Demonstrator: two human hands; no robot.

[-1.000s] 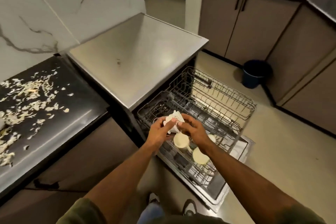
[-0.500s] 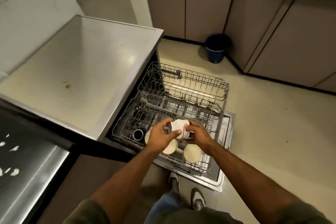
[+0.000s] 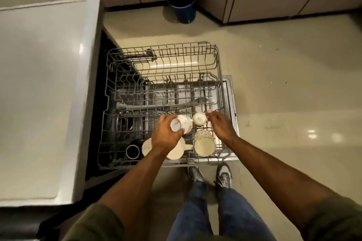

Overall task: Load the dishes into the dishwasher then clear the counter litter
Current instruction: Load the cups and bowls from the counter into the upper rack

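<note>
From overhead, the left hand is gripping a white cup above the lower rack, while the right hand is pinching a smaller cup beside it. Three mugs are already sitting racked, so loading looks partway; the counter litter isn't showing here.

Left hand gripping white cup, right hand pinching small cup, dishwasher rack

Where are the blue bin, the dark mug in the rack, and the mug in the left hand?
blue bin (image 3: 183, 4), head view, its outer wall.
dark mug (image 3: 133, 151), head view, its opening.
white mug (image 3: 181, 124), head view, its side, gripped by the left hand (image 3: 166, 135).
</note>
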